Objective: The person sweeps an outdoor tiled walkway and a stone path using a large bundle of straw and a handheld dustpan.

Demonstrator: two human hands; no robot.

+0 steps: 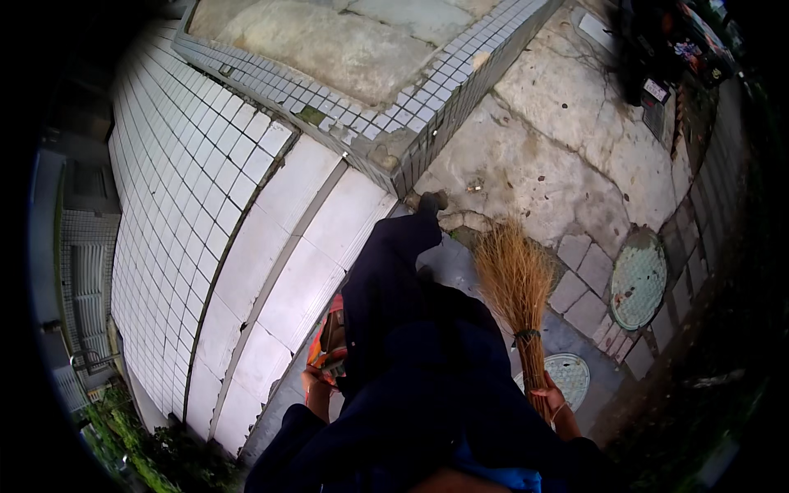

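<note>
My right hand (556, 400) is closed around the bound lower end of a straw broom (516, 275). The broom's loose tan bristles fan out ahead, away from me, and a dark band ties its middle. On the other side my left hand (315, 384) is closed at the edge of a red and orange thing (330, 355) with a dark, hollow-looking inside. My leg and dark clothing cover part of it, so its kind cannot be made out. One shoe (429, 202) is stretched forward beside the corner of a tiled ledge.
White tiled steps (288, 271) run along my left, below a raised tiled ledge (427, 123). Cracked concrete (542, 181) lies ahead. Round covers (639, 278) are set in the paving to the right. Dark objects and a small box (655, 90) stand at the far right.
</note>
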